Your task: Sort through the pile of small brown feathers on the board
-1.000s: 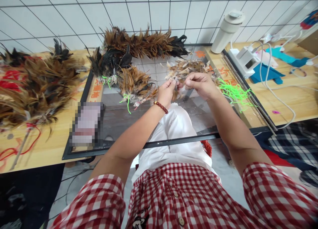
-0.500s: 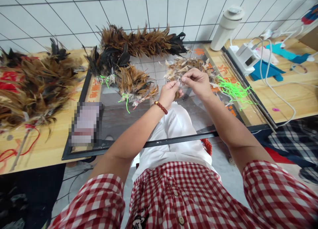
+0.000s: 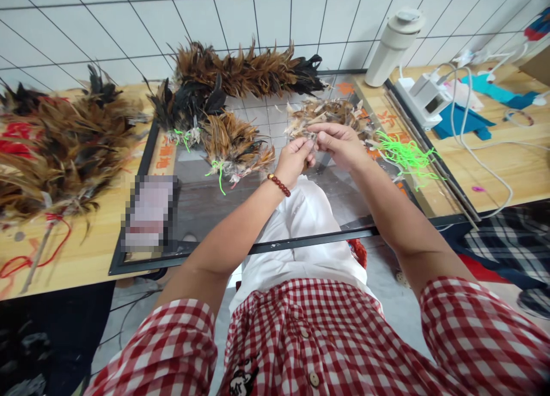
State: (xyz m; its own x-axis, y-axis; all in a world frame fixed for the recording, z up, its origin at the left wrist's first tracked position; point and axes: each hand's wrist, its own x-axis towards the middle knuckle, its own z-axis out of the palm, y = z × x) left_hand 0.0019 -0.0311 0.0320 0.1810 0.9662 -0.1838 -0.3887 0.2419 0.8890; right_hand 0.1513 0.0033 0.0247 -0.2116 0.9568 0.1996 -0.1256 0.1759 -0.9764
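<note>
My left hand [image 3: 295, 160], a bead bracelet at its wrist, is closed in a pinch, and a small brown feather [image 3: 308, 165] shows just under its fingers. Close against it, my right hand [image 3: 341, 146] is closed with thumb and forefinger together; whatever lies between them is too small to make out. Both hands are over the near edge of a pile of pale and brown loose feathers [image 3: 330, 112]. Bright green strings [image 3: 404, 155] lie to the right of my right hand. Left of my hands rests a brown feather bunch [image 3: 230, 138] with green string at its base.
A long brown and black feather bundle [image 3: 244, 69] lies along the wall. Black feathers [image 3: 184, 106] are at the panel's left. A large feather bundle [image 3: 64, 144] and a phone [image 3: 150, 212] lie farther left. At right are a white bottle [image 3: 393, 49], a power adapter [image 3: 429, 98] and cables.
My right hand has shifted slightly, its forefinger now stretched farther left over the pinch. My left hand stays nearly in place. The view has moved very little.
</note>
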